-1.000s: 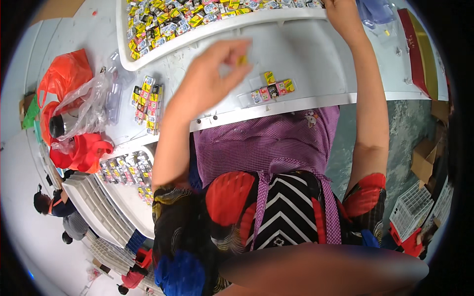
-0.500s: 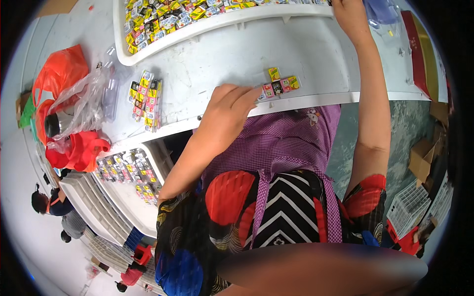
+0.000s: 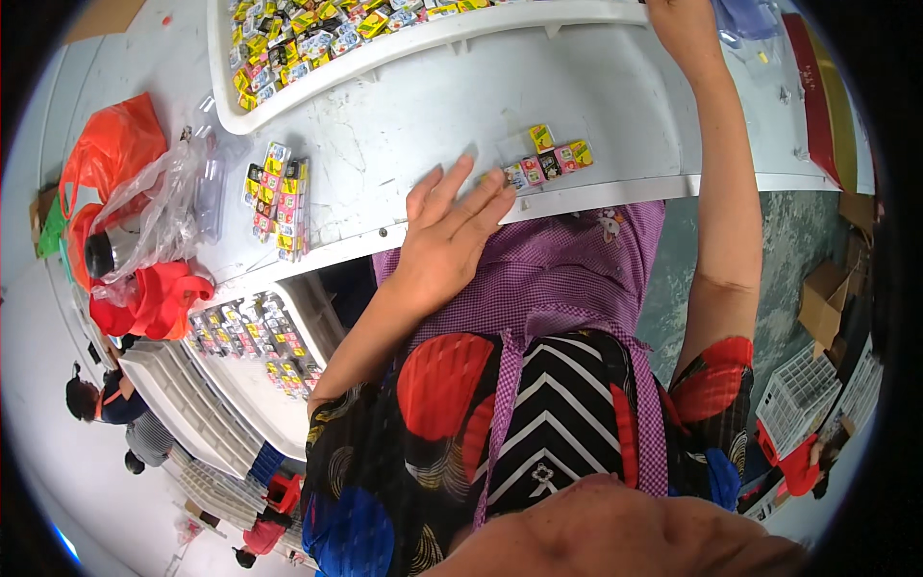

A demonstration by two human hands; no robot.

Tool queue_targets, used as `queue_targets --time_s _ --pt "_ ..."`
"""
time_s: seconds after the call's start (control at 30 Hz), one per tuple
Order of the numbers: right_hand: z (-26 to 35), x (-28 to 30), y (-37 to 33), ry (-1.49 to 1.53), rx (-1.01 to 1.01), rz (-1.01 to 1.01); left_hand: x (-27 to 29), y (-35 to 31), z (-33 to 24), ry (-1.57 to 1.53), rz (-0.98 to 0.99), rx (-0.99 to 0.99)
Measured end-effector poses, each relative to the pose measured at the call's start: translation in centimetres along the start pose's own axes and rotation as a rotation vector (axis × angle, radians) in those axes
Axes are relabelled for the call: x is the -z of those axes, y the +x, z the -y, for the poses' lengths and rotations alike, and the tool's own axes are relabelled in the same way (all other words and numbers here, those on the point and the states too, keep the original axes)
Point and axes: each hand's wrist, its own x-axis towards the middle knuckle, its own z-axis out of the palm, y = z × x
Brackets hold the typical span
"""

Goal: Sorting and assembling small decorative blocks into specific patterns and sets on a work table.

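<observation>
My left hand [image 3: 447,226] rests at the table's front edge with its fingers stretched and apart. Its fingertips reach the left end of a short row of small printed blocks [image 3: 550,166] in pink, black and yellow. One yellow block sits above the row, and clear plastic seems to lie around it. At the top of the view, my right hand [image 3: 681,27] is at the right end of a white tray [image 3: 385,65] heaped with similar blocks. Its fingers are cut off by the picture's edge, so what they hold is hidden.
Two filled block strips [image 3: 279,202] lie to the left, beside clear plastic packs [image 3: 210,197] and a red plastic bag [image 3: 115,144]. Below the table edge stands a white tray [image 3: 274,423] of finished-looking strips. Blue-tinted plastic [image 3: 745,21] lies far right. People work in the lower left background.
The fingers of my left hand have straightened and spread from a bent, closer pose. My right hand stays near the tray's right end. The whole view has shifted slightly.
</observation>
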Motion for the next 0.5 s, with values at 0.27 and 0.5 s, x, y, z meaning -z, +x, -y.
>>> queue_targets --time_s 0.27,0.5 --pt "1.5 0.7 0.4 -0.065 0.07 0.061 -0.4 -0.7 0.3 0.002 -0.069 0.052" --pt "0.4 1.4 0.3 -0.052 0.0 0.025 -0.4 0.1 0.0 0.051 -0.006 -0.002"
